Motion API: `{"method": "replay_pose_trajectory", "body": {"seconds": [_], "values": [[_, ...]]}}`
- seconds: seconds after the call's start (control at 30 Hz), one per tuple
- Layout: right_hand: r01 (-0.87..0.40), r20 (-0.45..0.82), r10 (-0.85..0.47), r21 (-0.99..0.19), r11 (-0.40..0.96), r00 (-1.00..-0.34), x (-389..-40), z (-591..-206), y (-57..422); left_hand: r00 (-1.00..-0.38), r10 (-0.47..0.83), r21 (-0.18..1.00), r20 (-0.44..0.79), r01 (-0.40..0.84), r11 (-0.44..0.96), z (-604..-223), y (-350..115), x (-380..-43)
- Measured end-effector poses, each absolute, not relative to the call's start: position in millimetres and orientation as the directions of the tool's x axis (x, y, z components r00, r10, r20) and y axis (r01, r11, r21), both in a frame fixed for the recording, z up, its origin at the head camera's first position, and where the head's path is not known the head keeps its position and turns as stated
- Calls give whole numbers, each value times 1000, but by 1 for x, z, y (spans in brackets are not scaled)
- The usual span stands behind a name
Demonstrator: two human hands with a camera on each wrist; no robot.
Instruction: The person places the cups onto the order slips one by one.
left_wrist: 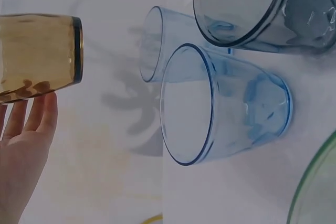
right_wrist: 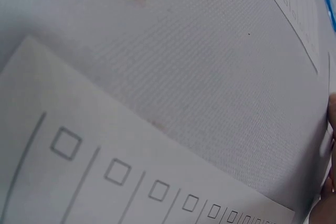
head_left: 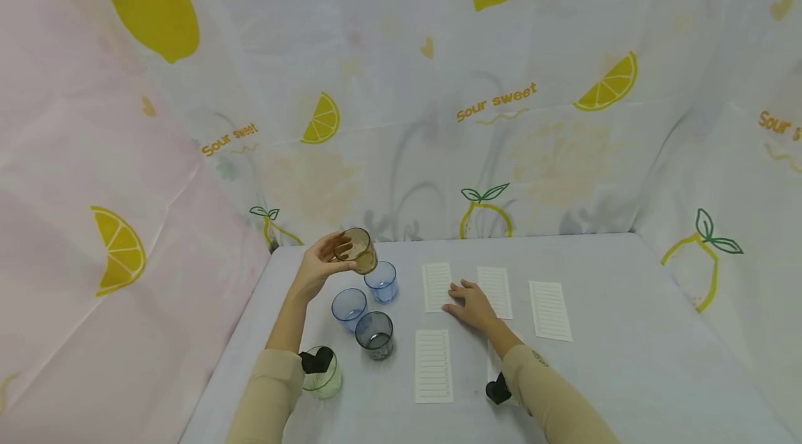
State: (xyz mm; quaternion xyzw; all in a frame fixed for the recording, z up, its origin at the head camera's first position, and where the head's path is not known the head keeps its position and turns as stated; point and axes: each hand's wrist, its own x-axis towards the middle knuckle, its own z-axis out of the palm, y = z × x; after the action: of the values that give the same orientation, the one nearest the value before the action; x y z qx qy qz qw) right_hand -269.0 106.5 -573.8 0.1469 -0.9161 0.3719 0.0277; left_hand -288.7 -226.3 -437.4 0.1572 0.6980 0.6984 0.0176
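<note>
My left hand [head_left: 318, 266] holds an amber glass tumbler [head_left: 365, 260] up above the far left of the table, its fingers and thumb around the side. In the left wrist view the amber tumbler's side and dark rim show at the left. Beneath it stand two blue glasses [head_left: 381, 284] and a dark grey glass [head_left: 374, 341]. My right hand [head_left: 473, 306] lies low over the table between two lined paper cards, a left card [head_left: 434, 285] and a middle card [head_left: 496, 289]. Its fingertips reach the left card's edge; whether they press it cannot be told.
A pale green glass [head_left: 327, 385] stands near my left forearm, partly behind the black wrist strap. More lined cards lie at the right [head_left: 551, 310] and nearer me [head_left: 433, 366]; another is partly under my right sleeve. A lemon-print cloth [head_left: 401, 117] hangs behind the white table.
</note>
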Motion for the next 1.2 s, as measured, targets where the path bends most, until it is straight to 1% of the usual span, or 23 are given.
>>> {"method": "replay_pose_trajectory", "body": {"seconds": [0.13,0.37,0.67,0.87,0.97,1.2], "values": [[-294,164,-251,-674,678,-954,-269,-574,107,-944,278,983,180,181,-23,-438,-218,-297],[-319,182,-266,-649,690,-947,-270,-576,108,-944,288,987,159,155,-38,-440,-200,-308],[-333,196,-272,-636,696,-942,-271,-580,108,-942,323,996,87,75,-49,-449,-174,-321],[-307,168,-265,-662,683,-950,-270,-581,107,-945,321,996,65,40,-83,-459,-158,-325],[-290,157,-250,-664,689,-955,-270,-581,107,-950,305,997,67,51,-59,-463,-149,-329],[-285,155,-245,-663,693,-957,-272,-581,107,-966,255,996,38,57,66,-473,-127,-338]]}}
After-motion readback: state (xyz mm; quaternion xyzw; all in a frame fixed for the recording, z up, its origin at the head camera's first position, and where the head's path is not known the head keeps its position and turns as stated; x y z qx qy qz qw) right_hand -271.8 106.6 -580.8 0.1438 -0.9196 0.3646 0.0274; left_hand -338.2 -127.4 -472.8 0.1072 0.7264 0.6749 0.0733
